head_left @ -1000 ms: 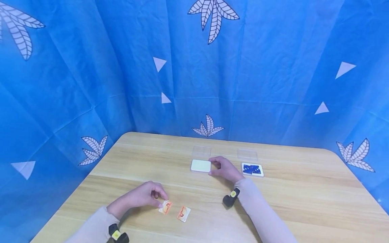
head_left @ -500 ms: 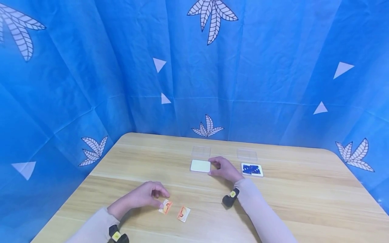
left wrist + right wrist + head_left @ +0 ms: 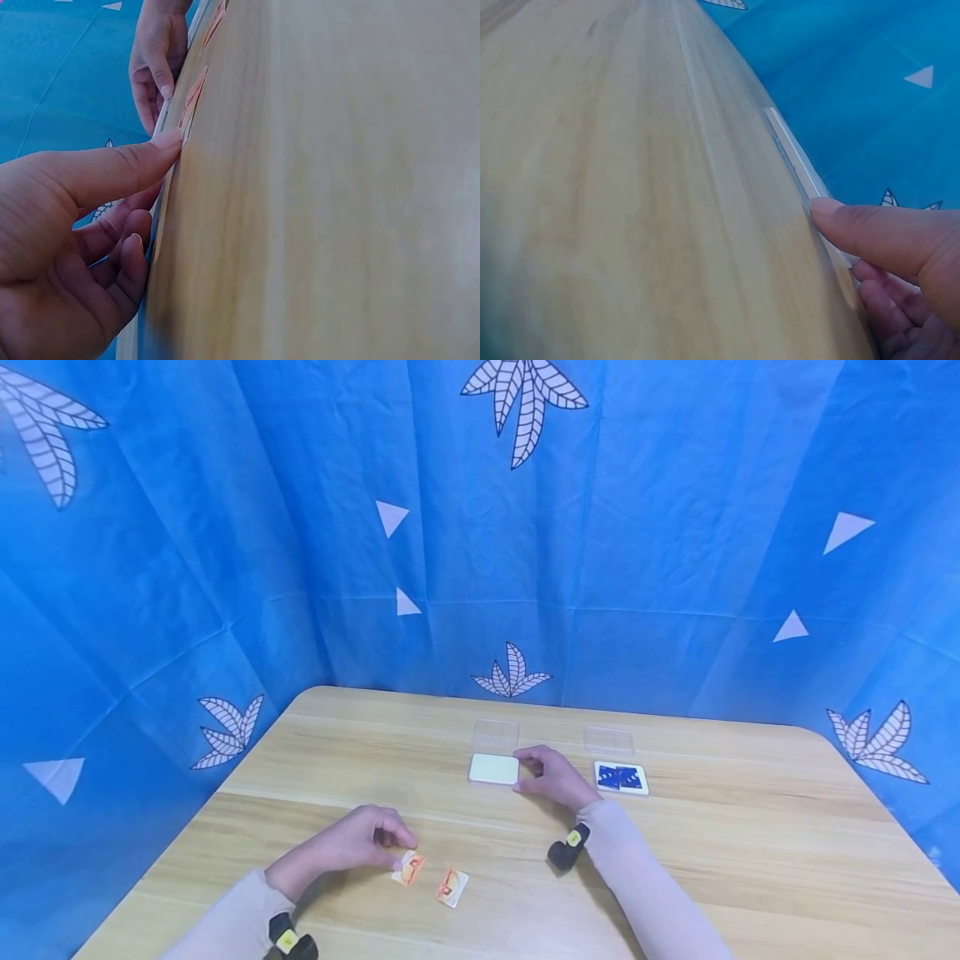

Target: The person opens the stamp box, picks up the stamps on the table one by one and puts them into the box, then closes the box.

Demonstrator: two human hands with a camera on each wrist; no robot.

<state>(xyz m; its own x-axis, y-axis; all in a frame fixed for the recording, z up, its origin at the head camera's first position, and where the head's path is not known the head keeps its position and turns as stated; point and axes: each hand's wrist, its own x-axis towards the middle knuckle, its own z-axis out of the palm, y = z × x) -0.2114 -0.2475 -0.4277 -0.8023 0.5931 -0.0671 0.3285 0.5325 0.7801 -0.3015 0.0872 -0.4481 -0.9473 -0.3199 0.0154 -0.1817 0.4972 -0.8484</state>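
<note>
A small orange-and-white card (image 3: 409, 867) lies flat on the table at the lower left. My left hand (image 3: 352, 842) rests its thumb on the card's left corner, with the index fingertip just off its far edge. In the left wrist view, that thumb (image 3: 124, 166) meets the card's thin edge. Right beside it lies a similar card (image 3: 452, 888). Farther back, my right hand (image 3: 558, 779) holds the right end of a flat, clear plastic case (image 3: 494, 769) with a white inside, between thumb and index finger. In the right wrist view, the thumb (image 3: 870, 232) covers part of the case's edge.
To the right lies a second case (image 3: 637, 791) with blue cards on its white base. Transparent lids (image 3: 496, 735) lie flat behind both cases. The wooden table (image 3: 750, 843) ends at a blue curtain (image 3: 675, 527) printed with leaves.
My left index finger has drawn slightly away from the card's far edge; the thumb stays at its corner. The right hand and the cases keep their places.
</note>
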